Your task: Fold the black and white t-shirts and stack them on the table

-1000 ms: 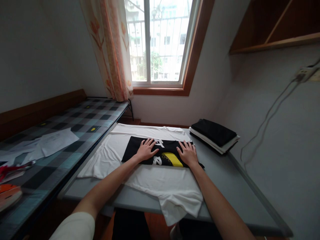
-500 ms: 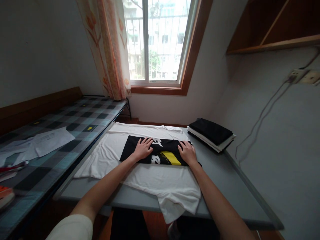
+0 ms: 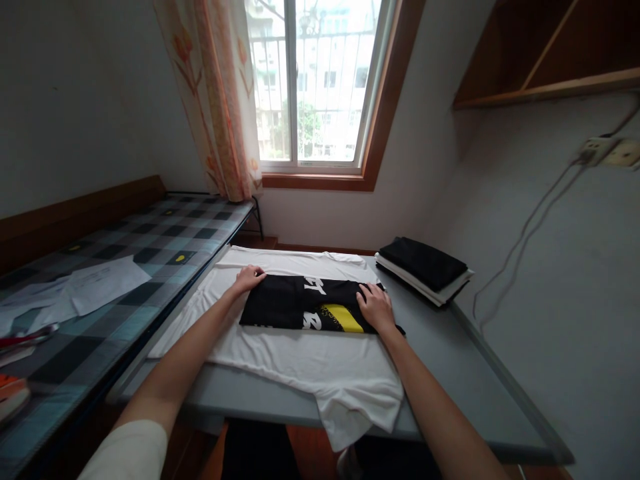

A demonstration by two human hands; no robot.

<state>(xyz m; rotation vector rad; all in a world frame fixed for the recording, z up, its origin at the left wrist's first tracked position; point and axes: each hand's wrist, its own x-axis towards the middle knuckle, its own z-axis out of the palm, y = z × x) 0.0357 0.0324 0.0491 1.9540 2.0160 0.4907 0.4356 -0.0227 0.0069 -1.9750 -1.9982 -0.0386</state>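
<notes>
A black T-shirt point(image 3: 285, 301) with white lettering and a yellow patch lies folded into a long strip. Under it a white T-shirt point(image 3: 295, 357) is spread out, one sleeve hanging over the table's front edge. My left hand point(image 3: 250, 277) is at the strip's far left corner, its fingers closed on the black cloth; the fingertips are partly hidden. On the strip's right end rests my right hand point(image 3: 376, 305), flat with fingers spread.
A grey table point(image 3: 450, 373) carries the shirts. At its back right sits a stack of folded clothes point(image 3: 423, 263), black on top. To the left is a bed with a checked mattress point(image 3: 200, 233) and papers point(image 3: 107, 283). A cable point(image 3: 525, 230) hangs along the right wall.
My left hand has moved left and away from me, from the middle of the black strip to its far left corner. My right hand has stayed in place.
</notes>
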